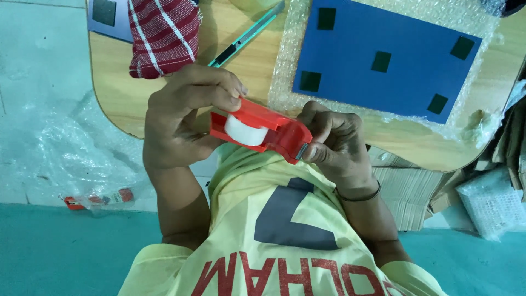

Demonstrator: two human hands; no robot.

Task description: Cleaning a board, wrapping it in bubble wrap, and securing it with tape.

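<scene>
I see two hands on one red tape dispenser [262,130], held in the air just off the near edge of the wooden table [118,82].

On the floor at far left lies one heap of clear plastic [66,148], with one small red-and-white tool [96,200] under it. One red checked cloth [163,34] sits on the table's left part, and one green box cutter [246,34] lies just right of it.

My left hand [183,118] is clamped on the dispenser's left end, fingers curled over the top, thumb beside the one white tape roll [245,130]. My right hand [334,141] grips the right end, fingertips closed at the metal blade.

Beyond the dispenser, one blue sheet [383,55] rests on one piece of bubble wrap [290,44]; I count five dark squares [381,61] on the sheet. At far right one stack of cardboard [405,189] lies under the table.
</scene>
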